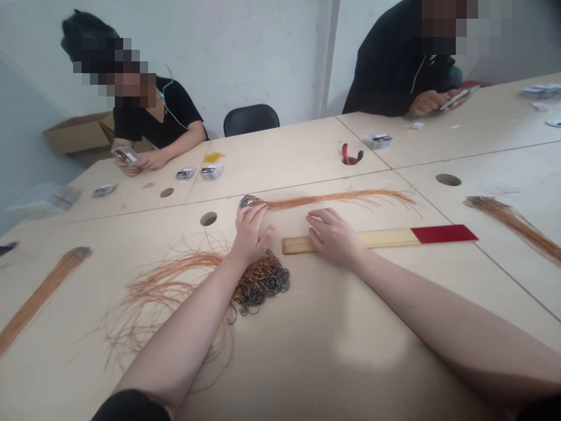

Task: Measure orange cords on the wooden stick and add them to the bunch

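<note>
My left hand (250, 235) lies on a bundle of orange strands (324, 202), fingers close together beside its metal loops (248, 202); cannot tell whether they pinch. My right hand (333, 237), fingers slightly spread, rests on a red-ended wooden strip (363, 240) on the worktop (372, 345). Tangled dark wire loops (263, 286) sit just past my left wrist.
</note>
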### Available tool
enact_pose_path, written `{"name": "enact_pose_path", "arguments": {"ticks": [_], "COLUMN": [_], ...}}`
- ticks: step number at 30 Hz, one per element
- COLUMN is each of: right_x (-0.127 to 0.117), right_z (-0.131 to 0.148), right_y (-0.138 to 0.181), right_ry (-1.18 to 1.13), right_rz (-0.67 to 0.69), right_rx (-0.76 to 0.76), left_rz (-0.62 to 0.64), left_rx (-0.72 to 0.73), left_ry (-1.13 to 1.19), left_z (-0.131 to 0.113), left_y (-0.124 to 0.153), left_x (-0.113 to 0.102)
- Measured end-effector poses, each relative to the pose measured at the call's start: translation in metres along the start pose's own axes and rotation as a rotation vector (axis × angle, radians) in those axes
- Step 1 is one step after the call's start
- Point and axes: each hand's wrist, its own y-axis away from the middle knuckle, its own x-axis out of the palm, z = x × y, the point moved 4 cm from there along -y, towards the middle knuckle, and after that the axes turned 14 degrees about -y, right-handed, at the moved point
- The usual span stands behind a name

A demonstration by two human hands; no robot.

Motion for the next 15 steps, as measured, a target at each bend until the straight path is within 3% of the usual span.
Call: {"name": "enact_pose_path", "arguments": {"ticks": [4, 9, 15], "right_x": [0.0, 0.013, 0.014], "right_z": [0.0, 0.017, 0.016], "right_y": [0.0, 0.001, -0.003], "right_ry": [-0.084, -0.304, -0.195], "right_rz": [-0.007, 0.23, 0.265], "right_rx": [-0.022, -0.148, -0.07], "left_rz": [-0.037, -0.045, -0.047], "left_rx": [-0.029, -0.022, -0.055], "left_ry": [-0.019, -0.009, -0.011], "left_z": [0.003, 0.002, 0.003], "left_y": [-0.001, 0.0, 0.0], "left_x": [0.001, 0.0, 0.001]}}
